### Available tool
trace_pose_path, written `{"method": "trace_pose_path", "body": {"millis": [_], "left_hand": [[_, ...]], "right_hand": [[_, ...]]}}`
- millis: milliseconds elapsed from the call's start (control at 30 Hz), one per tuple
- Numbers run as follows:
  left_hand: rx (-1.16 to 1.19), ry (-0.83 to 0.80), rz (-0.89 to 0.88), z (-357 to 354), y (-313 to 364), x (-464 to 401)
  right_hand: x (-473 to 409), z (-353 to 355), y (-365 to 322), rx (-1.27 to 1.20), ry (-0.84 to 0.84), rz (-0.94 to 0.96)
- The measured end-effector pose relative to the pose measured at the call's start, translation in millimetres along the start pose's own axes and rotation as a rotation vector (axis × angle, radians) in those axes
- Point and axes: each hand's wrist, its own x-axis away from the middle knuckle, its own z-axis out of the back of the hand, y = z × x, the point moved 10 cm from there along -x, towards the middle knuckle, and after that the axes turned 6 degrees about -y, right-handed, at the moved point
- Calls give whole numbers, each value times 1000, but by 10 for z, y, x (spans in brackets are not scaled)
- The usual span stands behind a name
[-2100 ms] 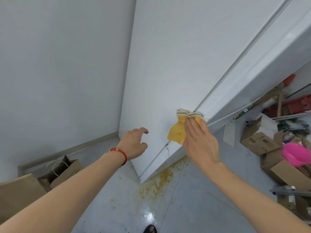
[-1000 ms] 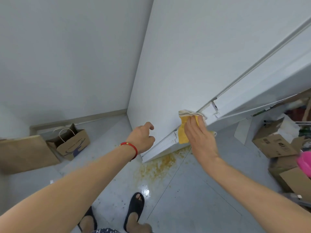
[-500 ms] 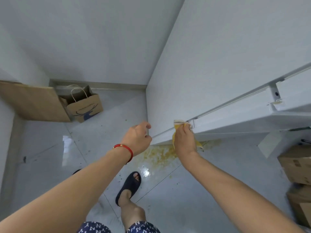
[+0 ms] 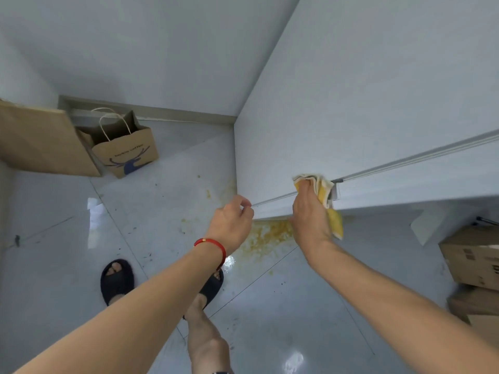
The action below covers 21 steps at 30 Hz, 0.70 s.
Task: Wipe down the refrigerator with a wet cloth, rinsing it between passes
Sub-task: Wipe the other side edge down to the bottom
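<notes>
Gripping the cloth [image 4: 328,194] — right hand [image 4: 310,220]; paper bag [image 4: 125,152] open.

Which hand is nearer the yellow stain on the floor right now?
Judging from this single view, left. The left hand hangs by the refrigerator's bottom corner, overlapping the yellow stain in the image. The right hand grips the cloth against the door seam, beside it.
</notes>
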Motion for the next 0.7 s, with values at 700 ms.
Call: {"method": "trace_pose_path", "body": {"millis": [700], "left_hand": [[-57,-132,13,-392,-769,-686]], "right_hand": [[241,-49,100,-139,136,-21]]}}
